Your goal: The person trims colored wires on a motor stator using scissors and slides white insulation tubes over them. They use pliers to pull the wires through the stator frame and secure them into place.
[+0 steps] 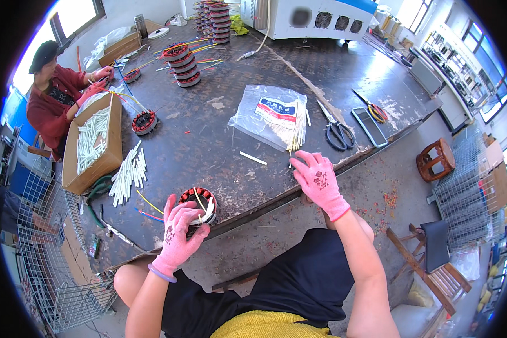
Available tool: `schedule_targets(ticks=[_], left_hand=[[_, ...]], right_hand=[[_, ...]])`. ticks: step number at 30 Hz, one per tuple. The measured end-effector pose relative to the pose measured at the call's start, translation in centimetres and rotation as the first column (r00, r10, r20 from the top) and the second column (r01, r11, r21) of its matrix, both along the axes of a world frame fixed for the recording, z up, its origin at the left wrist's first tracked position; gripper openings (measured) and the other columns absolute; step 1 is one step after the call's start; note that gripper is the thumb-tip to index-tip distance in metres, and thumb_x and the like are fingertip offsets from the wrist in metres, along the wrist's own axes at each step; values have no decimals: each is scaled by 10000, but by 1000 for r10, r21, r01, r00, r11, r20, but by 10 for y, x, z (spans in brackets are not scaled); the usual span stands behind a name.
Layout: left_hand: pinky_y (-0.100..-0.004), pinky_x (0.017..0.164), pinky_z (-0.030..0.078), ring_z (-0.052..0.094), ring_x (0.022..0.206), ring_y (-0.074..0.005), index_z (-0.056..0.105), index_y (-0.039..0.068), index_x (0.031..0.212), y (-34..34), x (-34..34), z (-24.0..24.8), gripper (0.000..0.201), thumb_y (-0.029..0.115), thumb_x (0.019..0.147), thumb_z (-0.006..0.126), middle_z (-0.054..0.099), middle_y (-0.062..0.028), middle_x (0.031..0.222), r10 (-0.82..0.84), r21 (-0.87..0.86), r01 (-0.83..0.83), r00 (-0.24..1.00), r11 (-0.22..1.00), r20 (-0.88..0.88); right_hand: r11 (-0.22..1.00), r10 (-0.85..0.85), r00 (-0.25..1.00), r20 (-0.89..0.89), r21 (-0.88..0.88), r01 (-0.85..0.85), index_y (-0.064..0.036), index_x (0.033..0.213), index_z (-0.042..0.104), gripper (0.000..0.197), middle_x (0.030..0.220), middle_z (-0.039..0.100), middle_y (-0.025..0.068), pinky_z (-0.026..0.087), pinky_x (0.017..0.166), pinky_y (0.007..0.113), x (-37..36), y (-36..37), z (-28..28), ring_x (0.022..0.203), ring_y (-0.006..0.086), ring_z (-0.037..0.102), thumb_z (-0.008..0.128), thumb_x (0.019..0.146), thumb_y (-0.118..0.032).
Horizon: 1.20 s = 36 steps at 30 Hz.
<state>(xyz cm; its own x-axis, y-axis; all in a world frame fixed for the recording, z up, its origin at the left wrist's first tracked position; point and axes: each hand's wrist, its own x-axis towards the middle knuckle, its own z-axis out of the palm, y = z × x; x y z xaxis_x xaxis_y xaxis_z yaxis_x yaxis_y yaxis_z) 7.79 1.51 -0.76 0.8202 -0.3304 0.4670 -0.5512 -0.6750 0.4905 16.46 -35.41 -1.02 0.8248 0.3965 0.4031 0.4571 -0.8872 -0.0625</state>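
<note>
While the left hand curves over the wound stator with its fingers loosely parted, the right hand reaches to the near end of the clear plastic bag, fingertips by the ends of the thin white ties that spill out there. Whether it pinches one I cannot tell, as those ends are too small from this angle.

The stator sits on the near side of the bag, to its left, close to the edge of the table. Its winding looks done: red coils ring the core, and a curved white piece lies across it. Its yellow, red and blue leads trail loose, so securing them seems to be what is left.

Farther left of the bag, another stator waits with its leads rising; beyond the bag to the left stands a stack of stators, leads splayed. White sleeves fill a cardboard box well left of the bag, and more loose sleeves lie nearer. Just right of the bag, the scissors lie out of hand.
</note>
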Motion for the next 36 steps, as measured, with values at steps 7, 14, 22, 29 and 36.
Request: schedule_targets(ticks=[7,14,22,29,36], left_hand=[[-583,1169,244,603,1118,-274,631,77,1035,-1,0,4,344,144,736,787,657,-48,997,-5,-2,4,1000,1000,-25],[-608,1156,256,601,1117,-291,573,82,1069,5,2,-4,401,105,726,781,651,-62,1033,-42,34,41,999,999,30],[-578,1159,276,611,1095,-275,633,81,1011,-2,3,-7,357,123,703,809,659,-51,968,-12,-38,15,998,999,69],[-580,1164,269,621,1103,-262,639,85,986,2,3,-8,394,124,652,845,674,-47,972,22,-38,-22,1000,999,9],[-575,1177,258,628,1124,-231,667,105,986,15,5,1,397,144,632,843,693,-26,983,-96,-32,95,995,995,-37]], right_hand=[[992,123,990,-65,-8,-124,-112,1251,624,527,1369,542,41,380,1027,447,-11,-3,-2,1249,268,478,650,868,-474],[984,166,981,-97,-48,-171,-98,1357,552,759,1473,484,69,320,1117,476,0,-8,-7,1368,303,406,632,819,-628],[969,244,970,0,35,-244,-133,1201,628,518,1271,608,19,419,1012,437,-11,-8,-9,1198,248,541,748,770,-393],[960,253,964,87,99,-261,-142,981,681,301,1039,665,-7,502,818,396,-23,5,-13,966,229,617,771,694,-131],[257,456,866,-207,962,95,-14,991,509,120,1053,686,169,567,741,307,-104,75,32,876,186,686,550,922,75]])
